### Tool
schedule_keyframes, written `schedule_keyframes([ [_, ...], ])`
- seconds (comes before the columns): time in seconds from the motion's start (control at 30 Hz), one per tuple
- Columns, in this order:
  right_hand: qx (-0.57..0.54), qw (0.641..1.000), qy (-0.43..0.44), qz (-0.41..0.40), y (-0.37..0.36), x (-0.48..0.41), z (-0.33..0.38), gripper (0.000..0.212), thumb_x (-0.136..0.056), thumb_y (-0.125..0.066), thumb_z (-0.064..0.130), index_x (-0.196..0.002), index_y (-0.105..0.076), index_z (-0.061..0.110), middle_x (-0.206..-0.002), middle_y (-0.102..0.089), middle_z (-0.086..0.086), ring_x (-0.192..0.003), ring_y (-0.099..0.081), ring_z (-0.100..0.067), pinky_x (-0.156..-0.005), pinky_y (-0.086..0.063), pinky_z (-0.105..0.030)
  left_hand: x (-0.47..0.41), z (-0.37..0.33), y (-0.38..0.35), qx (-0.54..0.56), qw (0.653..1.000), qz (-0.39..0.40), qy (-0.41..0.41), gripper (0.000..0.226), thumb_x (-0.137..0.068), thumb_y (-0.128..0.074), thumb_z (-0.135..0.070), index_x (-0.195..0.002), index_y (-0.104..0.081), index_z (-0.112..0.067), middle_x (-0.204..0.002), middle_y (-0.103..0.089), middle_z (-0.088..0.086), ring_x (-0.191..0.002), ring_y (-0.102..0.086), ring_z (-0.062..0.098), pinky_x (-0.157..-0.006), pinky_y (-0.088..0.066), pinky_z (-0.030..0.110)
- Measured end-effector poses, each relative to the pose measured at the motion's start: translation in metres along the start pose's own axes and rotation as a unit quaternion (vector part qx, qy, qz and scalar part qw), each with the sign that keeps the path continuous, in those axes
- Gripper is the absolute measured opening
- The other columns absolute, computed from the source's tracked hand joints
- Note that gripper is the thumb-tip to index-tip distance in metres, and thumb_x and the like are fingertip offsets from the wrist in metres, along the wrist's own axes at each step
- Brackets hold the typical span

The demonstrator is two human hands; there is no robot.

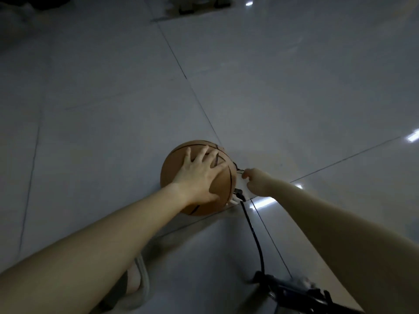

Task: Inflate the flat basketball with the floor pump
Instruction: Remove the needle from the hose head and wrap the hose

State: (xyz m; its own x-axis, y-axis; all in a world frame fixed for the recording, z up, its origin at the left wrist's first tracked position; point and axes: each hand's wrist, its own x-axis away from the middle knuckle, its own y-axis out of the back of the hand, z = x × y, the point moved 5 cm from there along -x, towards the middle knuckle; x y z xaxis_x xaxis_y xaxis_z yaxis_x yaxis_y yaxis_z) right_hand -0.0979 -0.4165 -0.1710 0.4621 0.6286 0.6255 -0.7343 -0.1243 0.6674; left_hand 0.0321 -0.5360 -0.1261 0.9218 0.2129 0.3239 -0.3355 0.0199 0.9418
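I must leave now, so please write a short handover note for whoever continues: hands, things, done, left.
Left hand open, spread on top of the basketball, which rests on the tiled floor.
Right hand at the ball's right side by the hose end, fingers curled; what it holds is unclear.
Hose runs to the floor pump.
Needle seating cannot be seen: check it, then pump.

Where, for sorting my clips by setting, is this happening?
Probably a dim indoor room: large glossy grey floor tiles with light reflections, a round orange basketball under the left hand, and a black pump hose.
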Motion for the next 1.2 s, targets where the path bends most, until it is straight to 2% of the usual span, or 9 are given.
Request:
schedule_keyframes([
  [0.07,-0.044,0.999,-0.001,0.016,-0.015,-0.028,-0.002,0.054,-0.091,-0.043,-0.002,-0.144,-0.042,0.008,-0.149,-0.040,-0.017,-0.132,-0.044,-0.032,-0.106,-0.039,-0.035,0.012,0.018,-0.001,0.007,0.999,-0.033,0.032,0.102,-0.071,-0.060,-0.080,-0.153,-0.021,-0.032,-0.162,-0.013,0.011,-0.150,-0.006,0.037,-0.118,-0.008,0.068],
  [0.13,-0.068,0.997,0.012,0.042,-0.030,-0.046,0.005,0.055,-0.090,-0.046,0.001,-0.144,-0.043,0.011,-0.150,-0.039,-0.015,-0.134,-0.043,-0.031,-0.109,-0.039,-0.038,0.022,0.034,0.000,0.000,0.996,-0.063,0.060,0.104,-0.067,-0.056,-0.085,-0.149,-0.029,-0.027,-0.157,-0.022,0.013,-0.147,-0.015,0.036,-0.118,-0.011,0.065],
  [0.2,-0.091,0.994,0.026,0.059,-0.038,-0.050,0.017,0.043,-0.091,-0.048,0.006,-0.133,-0.057,0.009,-0.137,-0.056,-0.014,-0.120,-0.055,-0.029,-0.096,-0.047,-0.035,0.024,0.043,-0.004,-0.010,0.995,-0.075,0.063,0.110,-0.064,-0.054,-0.090,-0.148,-0.028,-0.024,-0.159,-0.021,0.013,-0.149,-0.014,0.035,-0.118,-0.012,0.065],
  [0.27,-0.152,0.985,0.038,0.076,-0.045,-0.051,0.031,0.026,-0.094,-0.050,0.012,-0.112,-0.067,0.004,-0.111,-0.071,-0.016,-0.097,-0.067,-0.030,-0.075,-0.053,-0.035,0.024,0.049,-0.015,-0.011,0.997,-0.058,0.053,0.115,-0.063,-0.050,-0.093,-0.153,-0.018,-0.028,-0.164,-0.011,0.010,-0.152,-0.003,0.034,-0.118,-0.008,0.067],
  [0.43,-0.194,0.975,0.053,0.097,-0.049,-0.048,0.052,0.013,-0.089,-0.053,0.005,-0.087,-0.064,-0.003,-0.081,-0.068,-0.020,-0.067,-0.067,-0.033,-0.049,-0.049,-0.026,0.024,0.046,-0.032,-0.028,0.996,-0.071,0.048,0.112,-0.065,-0.041,-0.095,-0.157,-0.020,-0.036,-0.167,-0.010,0.011,-0.153,-0.003,0.037,-0.115,-0.008,0.071],
  [0.57,-0.230,0.968,0.058,0.089,-0.050,-0.047,0.043,0.015,-0.092,-0.056,0.008,-0.096,-0.063,-0.004,-0.076,-0.065,-0.014,-0.069,-0.065,-0.033,-0.067,-0.060,-0.047,0.018,0.043,-0.027,-0.020,0.994,-0.080,0.068,0.108,-0.065,-0.047,-0.092,-0.155,-0.027,-0.036,-0.165,-0.018,0.010,-0.152,-0.008,0.037,-0.115,-0.009,0.070],
  [0.63,-0.246,0.964,0.063,0.075,-0.052,-0.045,0.039,0.016,-0.093,-0.056,0.009,-0.099,-0.062,-0.004,-0.074,-0.064,-0.010,-0.068,-0.064,-0.030,-0.070,-0.060,-0.051,0.015,0.041,-0.026,-0.020,0.994,-0.083,0.071,0.108,-0.063,-0.049,-0.091,-0.153,-0.029,-0.036,-0.164,-0.021,0.011,-0.151,-0.010,0.037,-0.114,-0.010,0.071],
  [0.9,-0.370,0.927,0.055,0.007,-0.060,-0.050,0.039,0.017,-0.092,-0.051,0.009,-0.078,-0.056,0.001,-0.064,-0.053,-0.012,-0.049,-0.053,-0.026,-0.055,-0.058,-0.045,0.010,0.044,-0.021,-0.005,0.992,-0.093,0.089,0.103,-0.062,-0.054,-0.088,-0.148,-0.038,-0.035,-0.160,-0.028,0.010,-0.149,-0.016,0.037,-0.114,-0.012,0.071],
  [1.2,-0.410,0.910,0.041,-0.033,-0.064,-0.054,0.032,0.018,-0.092,-0.052,0.010,-0.077,-0.057,0.000,-0.060,-0.049,-0.012,-0.045,-0.049,-0.024,-0.046,-0.050,-0.034,0.005,0.042,-0.021,-0.006,0.991,-0.091,0.094,0.102,-0.062,-0.056,-0.088,-0.147,-0.040,-0.035,-0.159,-0.030,0.011,-0.149,-0.018,0.037,-0.114,-0.012,0.071],
])
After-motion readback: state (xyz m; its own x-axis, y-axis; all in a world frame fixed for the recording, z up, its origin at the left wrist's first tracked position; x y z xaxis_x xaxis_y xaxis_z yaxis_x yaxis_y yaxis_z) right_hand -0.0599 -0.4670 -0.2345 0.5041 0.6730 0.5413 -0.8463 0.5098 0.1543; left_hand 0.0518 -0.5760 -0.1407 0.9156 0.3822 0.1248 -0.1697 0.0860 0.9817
